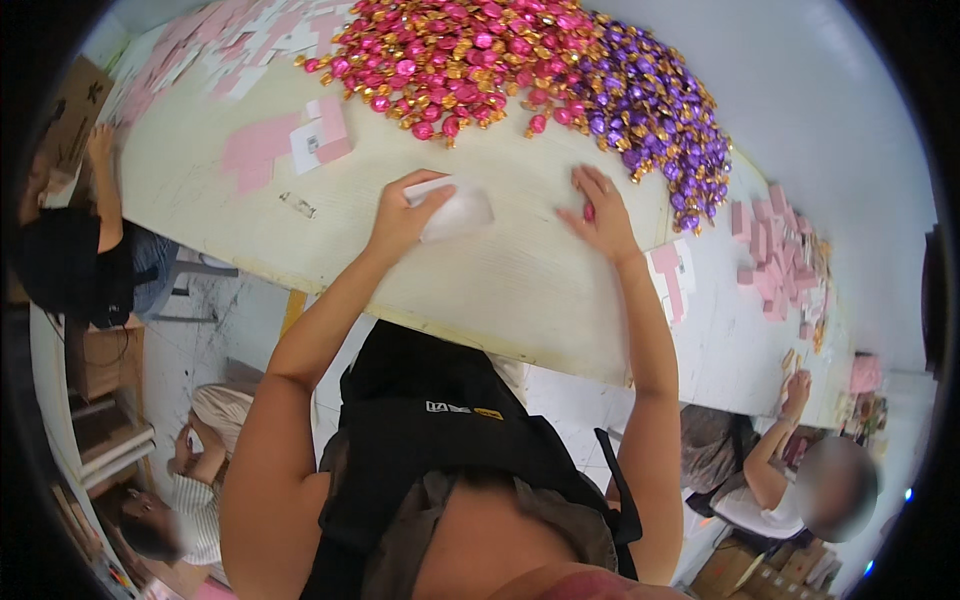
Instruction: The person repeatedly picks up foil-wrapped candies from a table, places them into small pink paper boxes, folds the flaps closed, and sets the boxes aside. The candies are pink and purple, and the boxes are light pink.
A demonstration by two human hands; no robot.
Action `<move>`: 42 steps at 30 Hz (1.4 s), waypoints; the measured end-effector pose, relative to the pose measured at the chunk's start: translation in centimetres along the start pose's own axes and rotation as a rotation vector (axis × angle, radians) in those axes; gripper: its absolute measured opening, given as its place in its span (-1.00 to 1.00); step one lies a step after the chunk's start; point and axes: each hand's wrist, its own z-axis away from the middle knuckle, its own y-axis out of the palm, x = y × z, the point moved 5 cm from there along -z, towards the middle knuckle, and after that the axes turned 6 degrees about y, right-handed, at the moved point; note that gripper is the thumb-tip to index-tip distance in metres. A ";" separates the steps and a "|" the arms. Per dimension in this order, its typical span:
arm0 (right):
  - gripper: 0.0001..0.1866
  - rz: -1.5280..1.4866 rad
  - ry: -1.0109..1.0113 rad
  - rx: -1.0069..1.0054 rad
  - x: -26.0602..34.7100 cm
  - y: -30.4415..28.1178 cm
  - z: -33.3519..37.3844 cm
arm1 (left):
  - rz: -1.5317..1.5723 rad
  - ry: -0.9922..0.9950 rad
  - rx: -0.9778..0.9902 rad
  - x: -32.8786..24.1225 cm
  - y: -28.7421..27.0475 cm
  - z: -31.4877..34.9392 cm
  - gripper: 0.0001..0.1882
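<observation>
Head view: left hand [402, 216] pinches white box [464, 215]; right of box, right hand [609, 226] half-curled round pink candy [589, 212]. Loose grip could drop it.

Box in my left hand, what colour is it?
The box looks white where visible, slightly blurred; it shows best in the head view.

By the look of it, a packing workshop: one long bench [490, 290] carries loose heaps of foil-wrapped sweets [450, 60], flat card blanks [262, 150] and clustered pink boxes [775, 255]; co-workers [765, 508] sit along it, brown cartons [765, 580] nearby.
</observation>
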 end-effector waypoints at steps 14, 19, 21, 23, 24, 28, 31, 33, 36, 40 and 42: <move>-0.52 -0.094 -0.077 -0.131 17.8 -1.2 1.4 | 0.392 -0.016 0.347 3.5 6.0 0.5 -0.58; -0.68 0.032 -0.200 0.019 15.1 0.6 3.3 | 0.403 -0.010 0.358 3.6 6.3 0.3 -0.54; -0.77 0.087 -0.197 0.033 16.6 0.4 3.2 | 0.337 -0.006 0.379 3.4 6.2 0.3 -0.53; -0.78 -0.008 -0.133 -0.051 16.7 -0.4 3.7 | 0.312 0.044 0.368 2.7 5.4 0.8 -0.50; -0.75 -0.127 -0.067 -0.144 15.6 -1.2 4.4 | 0.321 0.092 0.350 2.0 4.5 1.5 -0.49; -0.72 -0.859 0.528 -0.045 9.3 0.3 6.2 | 0.188 0.082 0.407 2.2 1.2 3.5 -0.54; -0.65 -1.177 0.722 0.158 8.1 3.0 5.9 | -0.005 0.113 0.473 1.7 2.8 4.0 -0.59; -0.65 -1.254 0.763 0.279 7.8 3.7 5.0 | 0.002 0.035 0.419 2.1 4.0 4.0 -0.59; -0.71 -1.135 0.688 0.426 6.6 4.0 5.2 | -0.117 0.094 0.372 2.8 4.3 3.0 -0.69; -0.74 -0.947 0.587 0.324 7.7 3.7 5.0 | -0.215 -0.019 0.385 1.6 4.7 2.9 -0.78; -0.70 -1.055 0.508 0.176 10.0 2.8 4.3 | -0.270 0.172 0.371 2.1 4.6 2.9 -0.77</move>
